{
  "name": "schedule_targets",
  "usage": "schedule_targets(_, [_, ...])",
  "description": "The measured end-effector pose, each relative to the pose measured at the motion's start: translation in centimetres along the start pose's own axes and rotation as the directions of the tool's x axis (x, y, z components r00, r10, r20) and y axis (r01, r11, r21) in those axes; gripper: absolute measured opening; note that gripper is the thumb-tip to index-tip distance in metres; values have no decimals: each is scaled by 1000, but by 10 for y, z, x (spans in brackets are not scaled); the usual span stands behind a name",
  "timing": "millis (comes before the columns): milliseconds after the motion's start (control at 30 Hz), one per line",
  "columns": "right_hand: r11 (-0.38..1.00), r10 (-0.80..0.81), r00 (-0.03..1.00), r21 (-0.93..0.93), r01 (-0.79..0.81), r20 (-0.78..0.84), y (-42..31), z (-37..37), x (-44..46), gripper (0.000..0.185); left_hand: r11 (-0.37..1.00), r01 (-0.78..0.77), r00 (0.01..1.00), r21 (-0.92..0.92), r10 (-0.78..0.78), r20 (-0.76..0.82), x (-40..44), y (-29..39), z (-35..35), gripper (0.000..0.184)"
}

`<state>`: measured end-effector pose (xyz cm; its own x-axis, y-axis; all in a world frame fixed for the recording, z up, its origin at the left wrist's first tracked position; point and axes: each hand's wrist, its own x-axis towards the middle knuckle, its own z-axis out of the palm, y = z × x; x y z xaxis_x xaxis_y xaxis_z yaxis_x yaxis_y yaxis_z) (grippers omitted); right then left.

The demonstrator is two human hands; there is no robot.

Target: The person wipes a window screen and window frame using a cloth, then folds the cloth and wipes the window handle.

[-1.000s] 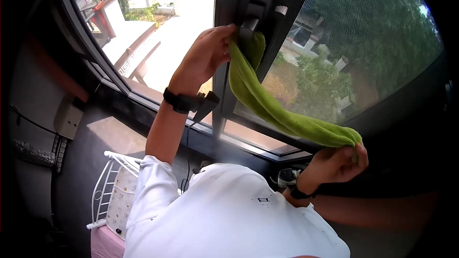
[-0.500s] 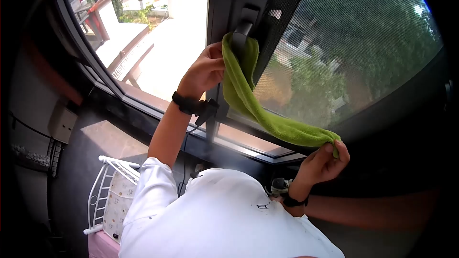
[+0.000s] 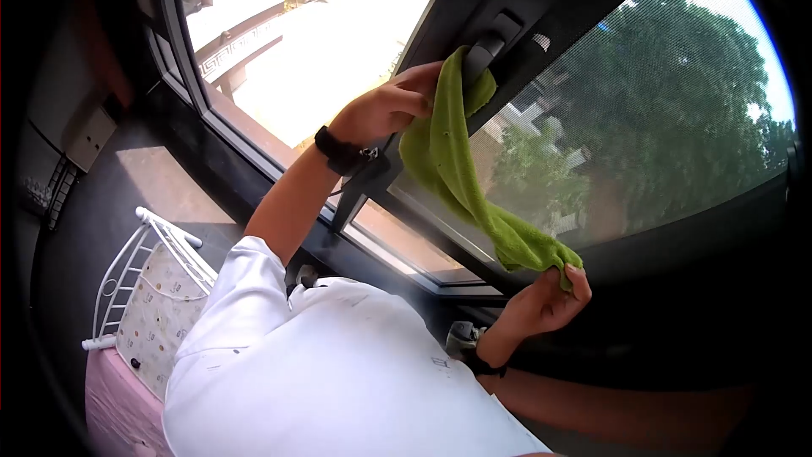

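My left grip [image 3: 382, 110] and right grip [image 3: 548, 300] pinch the green cloth [image 3: 461, 165], already threaded behind the one-o'clock handle [image 3: 485, 53], not yet released.

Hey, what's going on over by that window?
A person in a white shirt has both hands on a green cloth at a window handle. The left hand is at the cloth's upper part, just below the handle; its grip is partly hidden. The right hand pinches the lower end. The cloth slants down between them, and its upper part appears to pass behind the handle.
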<state>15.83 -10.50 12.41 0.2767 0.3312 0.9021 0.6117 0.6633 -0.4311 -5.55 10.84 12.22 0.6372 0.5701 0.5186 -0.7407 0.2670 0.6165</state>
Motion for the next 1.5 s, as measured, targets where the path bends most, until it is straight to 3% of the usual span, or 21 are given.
schedule_targets(67, [997, 65, 979, -36, -73, -191, 7, -13, 3, 14, 941, -35, 997, 338, 54, -49, 5, -2, 5, 65])
schedule_targets(133, [989, 109, 953, -65, -132, -282, 2, -22, 7, 14, 923, -38, 999, 384, 49, -18, 6, -3, 8, 64])
schedule_targets(267, [984, -50, 916, -179, -23, -397, -15, -35, 14, 13, 888, -19, 1000, 459, 24, -4, 10, -1, 10, 69])
schedule_targets(333, [960, -278, 956, -68, 273, -88, -38, -25, 17, 12, 880, -58, 998, 471, 68, -5, 12, -5, 12, 63])
schedule_targets(367, [945, -324, 944, 59, 320, 60, -45, -20, 18, 16, 871, -96, 993, 482, 120, -18, 12, -6, 12, 57])
schedule_targets(400, [922, -319, 941, 267, 280, 116, -50, -15, 12, 31, 873, -87, 994, 481, 109, -17, 12, -6, 12, 57])
schedule_targets(433, [848, -421, 856, 465, 254, 299, -51, -11, 19, 33, 880, -58, 996, 471, 86, -39, 12, -5, 12, 53])
schedule_targets(567, [810, -402, 784, 583, 64, 473, -60, 16, 23, 19, 901, -80, 994, 426, 104, -34, 15, -9, 9, 38])
schedule_targets(633, [858, -369, 694, 513, 0, 618, -56, 23, 26, 21, 894, -91, 993, 439, 117, -34, 18, -10, 12, 34])
schedule_targets(733, [1000, -17, 745, 27, -1, 667, -40, 13, 24, 30, 854, -106, 981, 509, 173, -86, 20, -14, 18, 25])
schedule_targets(800, [961, 181, 865, -273, -53, 467, -6, -20, 10, 34, 869, -143, 983, 473, 181, -36, 21, -15, 22, 24])
schedule_targets(867, [824, 463, 868, -448, -347, 180, 16, -48, 9, 22, 786, -147, 971, 601, 230, -64, 25, -16, 24, 22])
schedule_targets(900, [829, 459, 869, -439, -345, 184, 21, -41, 16, 22, 763, -169, 958, 624, 277, -79, 26, -17, 24, 21])
schedule_targets(967, [675, 337, 941, -688, -267, -35, 20, -26, 32, 18, 756, -169, 955, 633, 284, -85, 27, -22, 27, 21])
schedule_targets(1000, [631, 325, 946, -744, -219, -2, 8, -14, 41, 28, 770, -154, 952, 619, 285, -117, 25, -25, 27, 21])
schedule_targets(1067, [842, 262, 965, -481, -243, -28, -5, 21, 48, 30, 778, -143, 953, 612, 275, -128, 27, -23, 28, 21])
schedule_targets(1167, [913, -105, 958, -356, 199, 265, -21, 87, 65, 32, 755, -168, 910, 634, 366, -194, 27, -26, 33, 23])
schedule_targets(1200, [909, -126, 941, -344, 236, 314, -16, 107, 72, 34, 759, -158, 921, 632, 344, -184, 28, -27, 31, 23])
schedule_targets(1267, [912, -113, 950, -349, 216, 293, -5, 133, 78, 33, 798, -190, 933, 572, 328, -147, 27, -27, 27, 25])
schedule_targets(1333, [940, 133, 932, -340, -11, 337, 0, 148, 80, 31, 824, -192, 932, 533, 323, -165, 26, -28, 29, 26])
schedule_targets(1500, [935, -77, 968, -320, 154, 239, 5, 153, 75, 13, 804, -251, 926, 539, 362, -109, 25, -27, 30, 29])
